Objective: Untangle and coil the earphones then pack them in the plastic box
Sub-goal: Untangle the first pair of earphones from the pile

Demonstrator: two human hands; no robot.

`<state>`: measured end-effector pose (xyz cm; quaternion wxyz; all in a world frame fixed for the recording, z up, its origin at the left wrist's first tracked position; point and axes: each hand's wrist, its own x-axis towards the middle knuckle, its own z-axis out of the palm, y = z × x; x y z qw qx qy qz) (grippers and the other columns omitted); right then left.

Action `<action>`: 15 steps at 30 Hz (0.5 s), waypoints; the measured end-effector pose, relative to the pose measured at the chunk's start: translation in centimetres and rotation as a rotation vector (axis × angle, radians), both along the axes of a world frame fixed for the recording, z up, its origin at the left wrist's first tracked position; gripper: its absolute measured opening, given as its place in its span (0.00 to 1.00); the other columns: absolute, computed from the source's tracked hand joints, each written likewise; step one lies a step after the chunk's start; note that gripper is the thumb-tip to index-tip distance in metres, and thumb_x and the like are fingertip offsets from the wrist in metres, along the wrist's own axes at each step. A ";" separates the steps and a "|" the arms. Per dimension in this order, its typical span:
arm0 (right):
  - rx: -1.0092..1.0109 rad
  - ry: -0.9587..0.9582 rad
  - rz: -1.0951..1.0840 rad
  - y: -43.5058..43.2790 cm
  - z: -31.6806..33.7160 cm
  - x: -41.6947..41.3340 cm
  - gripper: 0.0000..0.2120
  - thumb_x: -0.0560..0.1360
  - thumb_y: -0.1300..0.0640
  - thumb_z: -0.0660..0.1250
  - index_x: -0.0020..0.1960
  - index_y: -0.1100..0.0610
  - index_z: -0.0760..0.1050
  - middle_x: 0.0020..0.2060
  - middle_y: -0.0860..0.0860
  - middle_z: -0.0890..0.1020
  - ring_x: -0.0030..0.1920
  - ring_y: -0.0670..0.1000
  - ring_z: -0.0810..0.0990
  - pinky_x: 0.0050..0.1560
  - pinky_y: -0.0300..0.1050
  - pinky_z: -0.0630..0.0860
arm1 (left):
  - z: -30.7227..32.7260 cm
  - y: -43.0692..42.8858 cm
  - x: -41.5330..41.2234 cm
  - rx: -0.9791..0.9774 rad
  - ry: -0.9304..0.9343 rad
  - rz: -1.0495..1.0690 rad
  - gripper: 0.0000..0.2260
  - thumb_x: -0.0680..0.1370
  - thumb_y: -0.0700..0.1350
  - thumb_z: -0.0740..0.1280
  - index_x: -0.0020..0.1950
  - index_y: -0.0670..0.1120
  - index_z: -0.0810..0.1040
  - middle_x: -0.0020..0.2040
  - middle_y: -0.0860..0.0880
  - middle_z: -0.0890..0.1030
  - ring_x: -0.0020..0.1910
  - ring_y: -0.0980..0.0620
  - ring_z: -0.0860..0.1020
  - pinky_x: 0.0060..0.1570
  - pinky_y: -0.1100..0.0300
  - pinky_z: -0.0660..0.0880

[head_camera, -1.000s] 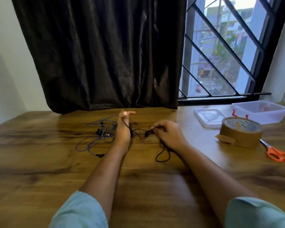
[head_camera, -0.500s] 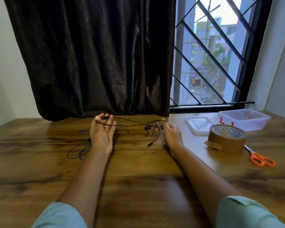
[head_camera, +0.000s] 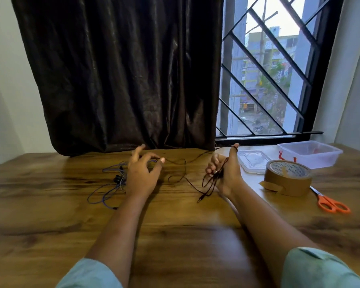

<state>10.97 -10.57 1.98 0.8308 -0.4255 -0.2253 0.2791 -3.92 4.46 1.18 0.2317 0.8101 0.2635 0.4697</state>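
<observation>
Untangling is the step in hand, by my reading, with coiling only begun on one set. Toward ten o'clock on the brown wood-grain counter lies a tangled heap of blue thin-corded earphones, loose on the board. Just at their three o'clock hovers the left hand, back upward and fingers curled. A black cord runs up to its fingertips, but blur hides whether that grip nips the cord or merely brushes it. From there the black thin-corded earphones sag across twelve o'clock to the right hand. Its grip is clenched on a bunch of black loops, and the cord is hooked over its raised thumb. The small metal jack plug hangs at that hand's seven o'clock, at or just above the counter. Round at about two o'clock sit a clear flat plastic lid and, beyond it, a clear rectangular plastic box lying open. Nearer are a brown roll of packing tape and orange-handled scissors. The next move, I judge, calls for winding the slack black cord into the right hand's bundle. It must stay clear of the blue heap before the coil goes to the box.
</observation>
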 end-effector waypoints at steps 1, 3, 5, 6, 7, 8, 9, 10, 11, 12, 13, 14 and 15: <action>-0.016 -0.029 0.037 0.0 0.1 -0.3 0.37 0.74 0.28 0.39 0.26 0.56 0.63 0.20 0.51 0.66 0.23 0.49 0.64 0.29 0.42 0.61 | 0.1 -0.2 0.1 0.052 0.011 0.011 0.12 0.77 0.54 0.64 0.50 0.47 0.81 0.63 0.49 0.75 0.66 0.46 0.69 0.56 0.57 0.68; -0.042 -0.080 0.084 0.0 0.4 -0.5 0.39 0.73 0.28 0.38 0.28 0.58 0.68 0.19 0.49 0.64 0.22 0.48 0.61 0.28 0.41 0.60 | 0.4 -0.8 0.1 0.205 0.046 0.061 0.15 0.80 0.53 0.60 0.47 0.45 0.82 0.51 0.51 0.81 0.55 0.52 0.75 0.46 0.63 0.66; -0.071 -0.134 0.119 -0.3 0.4 -0.3 0.39 0.76 0.31 0.39 0.37 0.60 0.76 0.19 0.48 0.64 0.20 0.46 0.61 0.25 0.38 0.61 | 0.7 -1.6 0.4 0.290 0.050 0.050 0.15 0.80 0.52 0.60 0.43 0.45 0.82 0.47 0.52 0.81 0.52 0.54 0.75 0.45 0.65 0.65; -0.090 -0.174 0.126 -0.4 0.4 -0.1 0.37 0.79 0.35 0.42 0.46 0.60 0.79 0.20 0.47 0.66 0.20 0.44 0.61 0.24 0.37 0.61 | 0.8 -2.0 0.6 0.310 0.045 0.035 0.14 0.79 0.51 0.62 0.42 0.45 0.82 0.46 0.53 0.81 0.51 0.55 0.75 0.44 0.66 0.65; -0.111 -0.215 0.137 -0.5 0.3 -0.1 0.31 0.81 0.39 0.45 0.54 0.59 0.79 0.22 0.47 0.68 0.20 0.43 0.62 0.25 0.37 0.62 | 0.8 -2.4 0.9 0.325 0.050 0.032 0.13 0.78 0.51 0.63 0.40 0.45 0.81 0.45 0.54 0.80 0.49 0.56 0.75 0.42 0.66 0.65; -0.128 -0.243 0.156 -0.5 0.2 0.0 0.25 0.82 0.44 0.48 0.60 0.58 0.78 0.24 0.47 0.70 0.21 0.43 0.63 0.27 0.37 0.63 | 0.8 -2.9 1.0 0.331 0.059 0.042 0.13 0.78 0.51 0.64 0.38 0.46 0.79 0.43 0.55 0.79 0.44 0.57 0.74 0.38 0.65 0.66; -0.139 -0.261 0.181 -0.5 0.3 -0.1 0.21 0.83 0.48 0.51 0.63 0.57 0.76 0.26 0.48 0.72 0.21 0.43 0.64 0.28 0.37 0.64 | 1.0 -3.3 1.0 0.322 0.055 0.047 0.13 0.77 0.52 0.65 0.37 0.47 0.77 0.39 0.55 0.77 0.39 0.57 0.74 0.33 0.64 0.65; -0.143 -0.276 0.209 -0.4 0.5 -0.3 0.18 0.82 0.52 0.52 0.63 0.57 0.76 0.28 0.49 0.73 0.22 0.43 0.65 0.29 0.38 0.65 | 1.1 -3.7 1.2 0.288 0.034 0.027 0.12 0.77 0.53 0.65 0.37 0.47 0.76 0.37 0.55 0.76 0.34 0.56 0.73 0.30 0.63 0.65; -0.146 -0.290 0.244 -0.5 0.8 -0.7 0.17 0.81 0.55 0.54 0.63 0.57 0.77 0.30 0.50 0.74 0.22 0.43 0.67 0.29 0.37 0.66 | 1.3 -4.2 1.3 0.214 -0.003 -0.032 0.10 0.76 0.52 0.67 0.38 0.48 0.75 0.35 0.54 0.75 0.32 0.55 0.73 0.28 0.62 0.66; -0.146 -0.298 0.288 -0.4 1.1 -1.0 0.16 0.81 0.57 0.54 0.62 0.59 0.77 0.31 0.50 0.75 0.23 0.43 0.69 0.28 0.36 0.68 | 1.4 -4.6 1.4 0.096 -0.050 -0.134 0.07 0.76 0.50 0.68 0.41 0.49 0.75 0.36 0.52 0.76 0.32 0.53 0.74 0.29 0.59 0.69; -0.148 -0.313 0.329 -0.4 1.5 -1.5 0.16 0.81 0.59 0.54 0.61 0.61 0.77 0.31 0.50 0.76 0.24 0.43 0.71 0.27 0.35 0.70 | 1.5 -5.1 1.5 -0.077 -0.082 -0.274 0.04 0.76 0.48 0.68 0.46 0.50 0.75 0.38 0.50 0.78 0.34 0.51 0.76 0.30 0.58 0.73; -0.154 -0.336 0.357 -0.5 1.8 -1.9 0.15 0.80 0.62 0.55 0.60 0.62 0.77 0.31 0.50 0.77 0.26 0.43 0.73 0.27 0.35 0.72 | 1.7 -5.7 1.5 -0.278 -0.077 -0.416 0.06 0.76 0.47 0.67 0.52 0.51 0.74 0.42 0.48 0.80 0.35 0.49 0.77 0.33 0.57 0.75; -0.164 -0.367 0.370 -0.5 2.0 -2.1 0.14 0.80 0.62 0.56 0.59 0.63 0.77 0.32 0.50 0.78 0.29 0.44 0.75 0.28 0.35 0.74 | 1.6 -6.3 1.6 -0.459 -0.035 -0.537 0.09 0.77 0.48 0.66 0.56 0.51 0.73 0.45 0.47 0.81 0.37 0.49 0.79 0.35 0.57 0.76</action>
